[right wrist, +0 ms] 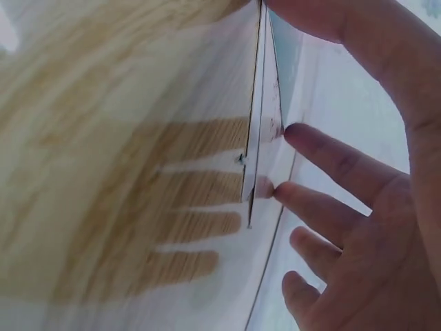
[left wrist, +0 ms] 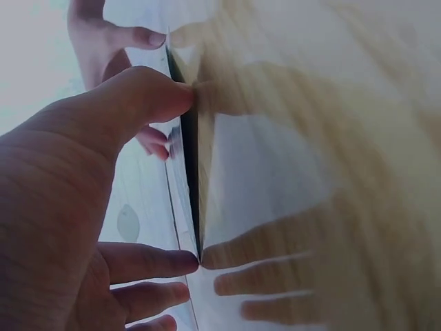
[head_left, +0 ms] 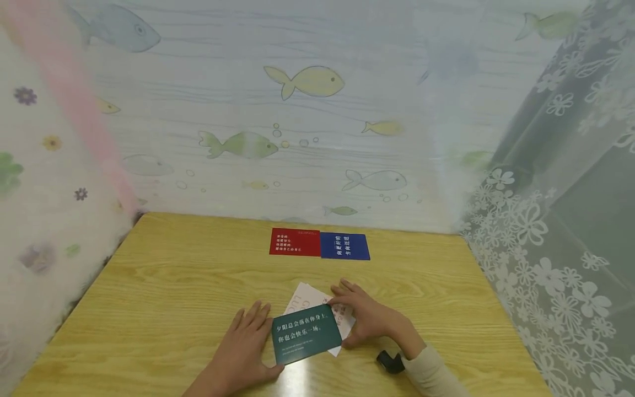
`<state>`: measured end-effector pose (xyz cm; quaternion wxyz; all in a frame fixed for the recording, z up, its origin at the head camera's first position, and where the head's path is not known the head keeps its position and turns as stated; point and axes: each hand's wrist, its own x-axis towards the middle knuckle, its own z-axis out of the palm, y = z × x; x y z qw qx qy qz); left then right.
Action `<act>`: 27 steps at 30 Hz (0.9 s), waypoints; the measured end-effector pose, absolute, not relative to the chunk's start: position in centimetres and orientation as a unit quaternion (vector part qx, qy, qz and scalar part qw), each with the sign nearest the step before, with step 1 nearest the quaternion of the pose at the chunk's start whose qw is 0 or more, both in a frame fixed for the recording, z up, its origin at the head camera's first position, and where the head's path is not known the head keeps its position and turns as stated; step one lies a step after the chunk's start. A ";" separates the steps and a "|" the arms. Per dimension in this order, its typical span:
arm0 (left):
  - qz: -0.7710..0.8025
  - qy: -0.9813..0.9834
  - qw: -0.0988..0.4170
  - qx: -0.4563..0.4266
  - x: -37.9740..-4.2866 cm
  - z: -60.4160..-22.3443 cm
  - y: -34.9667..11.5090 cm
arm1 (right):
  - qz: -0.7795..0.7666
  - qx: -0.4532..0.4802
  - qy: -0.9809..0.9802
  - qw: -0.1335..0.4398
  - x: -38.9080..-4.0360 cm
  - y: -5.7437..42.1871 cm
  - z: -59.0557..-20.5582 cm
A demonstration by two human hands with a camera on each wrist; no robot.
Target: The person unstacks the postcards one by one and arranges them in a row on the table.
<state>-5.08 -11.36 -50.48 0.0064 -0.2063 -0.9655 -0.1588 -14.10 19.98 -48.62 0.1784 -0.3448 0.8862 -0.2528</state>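
Observation:
A dark green card (head_left: 306, 334) with white lettering lies at a slant over several white cards (head_left: 301, 296), whose corners stick out behind and to the right. My left hand (head_left: 243, 347) holds its left side, thumb at the near corner and index finger at the far one. At the right side, my right hand (head_left: 369, 313) grips it likewise, between thumb and index finger. In the left wrist view, the green card's edge (left wrist: 185, 131) tilts up from the table beside the left thumb. The right wrist view shows the white cards' edges (right wrist: 253, 148) close to the right fingertips.
A red card (head_left: 295, 242) and a blue card (head_left: 345, 246) lie side by side toward the back of the wood-grain table (head_left: 173, 275). A small black object (head_left: 390, 362) is by the right wrist. Fish-patterned curtain (head_left: 307, 127) hangs behind the table, lace (head_left: 541, 264) at the right.

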 end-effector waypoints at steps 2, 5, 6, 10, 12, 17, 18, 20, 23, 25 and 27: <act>-0.164 -0.965 -0.001 -0.203 -5.2 -50.5 -11.5 | -0.253 -0.344 0.888 0.172 -14.0 20.0 -48.7; -0.168 -0.965 -0.010 -0.199 -5.3 -50.4 -11.7 | -0.258 -0.347 0.887 0.164 -13.9 20.0 -48.8; -0.167 -0.965 -0.009 -0.200 -5.3 -50.4 -11.8 | -0.260 -0.349 0.886 0.160 -13.9 20.0 -48.8; -0.161 -0.965 0.004 -0.206 -5.5 -50.4 -12.1 | -0.267 -0.359 0.884 0.137 -13.9 20.1 -48.9; -0.157 -0.965 0.010 -0.211 -5.6 -50.5 -12.2 | -0.268 -0.364 0.883 0.122 -13.8 20.1 -49.0; -0.163 -0.961 0.001 -0.223 -5.8 -50.4 -12.5 | -0.257 -0.357 0.891 0.116 -13.0 20.1 -48.8; -0.166 -0.960 -0.003 -0.224 -5.9 -50.4 -12.5 | -0.251 -0.352 0.893 0.121 -12.6 20.1 -48.8; -0.171 -0.959 -0.010 -0.227 -6.0 -50.3 -12.5 | -0.228 -0.346 0.901 0.129 -11.8 20.0 -48.7; -0.177 -0.957 -0.010 -0.231 -6.1 -50.3 -12.5 | -0.203 -0.342 0.907 0.137 -10.7 19.7 -48.5; -0.179 -0.956 -0.004 -0.233 -6.2 -50.2 -12.5 | -0.188 -0.341 0.911 0.136 -10.1 19.4 -48.5; -0.184 -0.955 0.001 -0.234 -6.3 -50.3 -12.4 | -0.180 -0.335 0.915 0.139 -9.7 19.3 -48.4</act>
